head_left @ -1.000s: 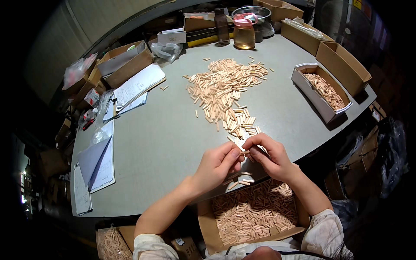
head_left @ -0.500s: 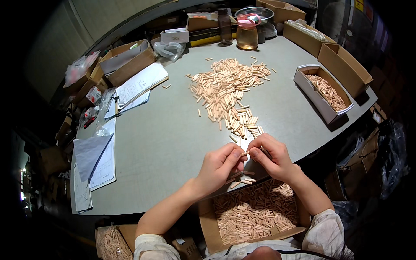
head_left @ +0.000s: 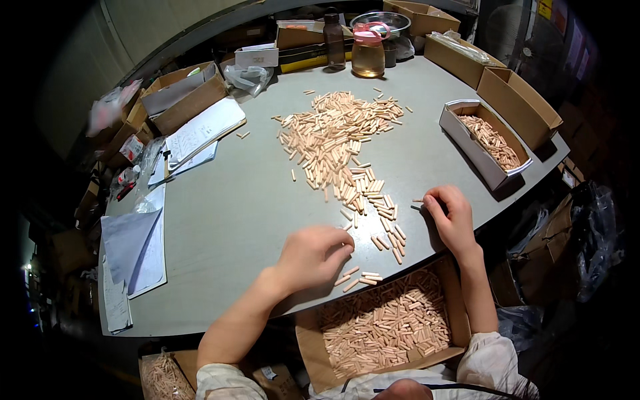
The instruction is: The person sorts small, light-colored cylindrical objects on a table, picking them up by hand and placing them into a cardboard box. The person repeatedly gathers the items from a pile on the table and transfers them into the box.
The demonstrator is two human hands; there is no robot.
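Observation:
In my right hand [head_left: 451, 215], raised over the right side of the table, thumb and index finger pinch a small wooden dowel [head_left: 418, 201], its end sticking out to the left. My left hand [head_left: 312, 257] is low by the table's near edge, with its fingers curled together; whatever they may hold is hidden. A few loose dowels [head_left: 359, 281] lie just right of it. Beyond both hands spreads a large heap of dowels [head_left: 340, 130], trailing toward me in a narrow strip. Below the table edge, a cardboard box [head_left: 308, 357] full of dowels sits between my forearms.
A long white box [head_left: 477, 150] of dowels stands at right, beside an open brown box [head_left: 517, 103]. At the back are a jug [head_left: 369, 57] with a pink lid and a dark bottle [head_left: 335, 43]. Papers [head_left: 148, 253] and a notebook [head_left: 203, 130] lie at left.
My hands, together over the near edge before, have parted. The right hand moved right and up with a dowel, while the left drew left and down. The view has shifted slightly.

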